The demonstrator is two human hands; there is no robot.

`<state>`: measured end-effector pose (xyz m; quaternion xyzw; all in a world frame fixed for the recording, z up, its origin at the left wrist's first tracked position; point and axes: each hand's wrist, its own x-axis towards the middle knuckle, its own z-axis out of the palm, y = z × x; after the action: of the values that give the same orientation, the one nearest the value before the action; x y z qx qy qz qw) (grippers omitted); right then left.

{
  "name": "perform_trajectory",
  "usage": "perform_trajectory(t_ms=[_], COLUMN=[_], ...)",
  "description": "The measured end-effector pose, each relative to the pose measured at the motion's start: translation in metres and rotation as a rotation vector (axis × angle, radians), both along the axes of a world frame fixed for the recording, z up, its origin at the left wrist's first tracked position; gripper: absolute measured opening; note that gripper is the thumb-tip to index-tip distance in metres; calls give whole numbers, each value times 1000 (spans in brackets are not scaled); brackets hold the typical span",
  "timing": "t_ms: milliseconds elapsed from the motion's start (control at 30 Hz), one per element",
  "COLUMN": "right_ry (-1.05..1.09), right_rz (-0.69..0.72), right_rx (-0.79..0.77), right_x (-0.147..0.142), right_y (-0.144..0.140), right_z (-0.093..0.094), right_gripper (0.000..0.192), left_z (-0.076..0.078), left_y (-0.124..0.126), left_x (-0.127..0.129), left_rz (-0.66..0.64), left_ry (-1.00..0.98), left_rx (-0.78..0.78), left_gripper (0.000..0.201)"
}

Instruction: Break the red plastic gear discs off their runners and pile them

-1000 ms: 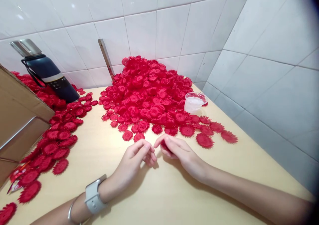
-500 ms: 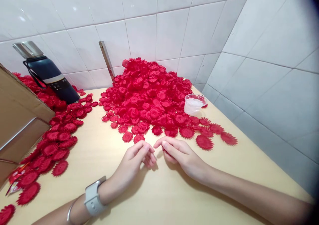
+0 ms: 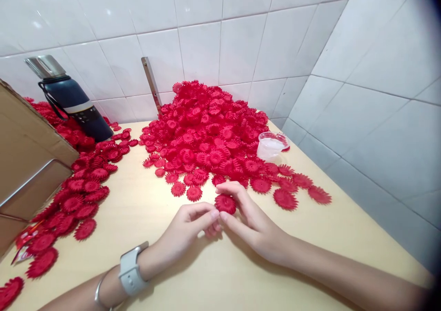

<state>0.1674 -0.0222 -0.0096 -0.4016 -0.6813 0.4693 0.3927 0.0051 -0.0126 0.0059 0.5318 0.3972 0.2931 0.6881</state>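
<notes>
My right hand [image 3: 248, 220] rests on the pale wooden table [image 3: 213, 274] and holds one small red fabric flower [image 3: 225, 203] between thumb and fingers. Its fingertips meet those of my left hand [image 3: 191, 227], which wears a white watch on the wrist and has its fingers curled; nothing shows in them. A big heap of the same red flowers [image 3: 206, 132] lies just beyond both hands against the tiled wall.
More red flowers [image 3: 82, 191] are strewn along the left side. A dark blue flask [image 3: 74, 102] stands at the back left, a cardboard box [image 3: 27, 155] at the left edge, a small clear plastic cup [image 3: 271, 145] to the right of the heap.
My right hand has lifted and turned, bringing a red flower into plain sight between its fingers. The left hand has stayed almost still. The view has shifted slightly.
</notes>
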Motion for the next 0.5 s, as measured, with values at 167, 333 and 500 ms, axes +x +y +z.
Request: perform_trajectory(t_ms=[167,333,500], right_ry=[-48,-85,-97], right_rz=[3,-122,-95], right_rx=[97,144,64], right_x=[-1,-1,-1], right_y=[1,3,3], right_z=[-1,3,6], right_gripper=[30,29,16], left_z=[2,2,0], left_y=[1,2,2], left_x=[0,0,1], left_rz=[29,119,113], left_ry=[-30,-16,-30], left_rx=[-39,-55,-35], left_gripper=[13,12,14])
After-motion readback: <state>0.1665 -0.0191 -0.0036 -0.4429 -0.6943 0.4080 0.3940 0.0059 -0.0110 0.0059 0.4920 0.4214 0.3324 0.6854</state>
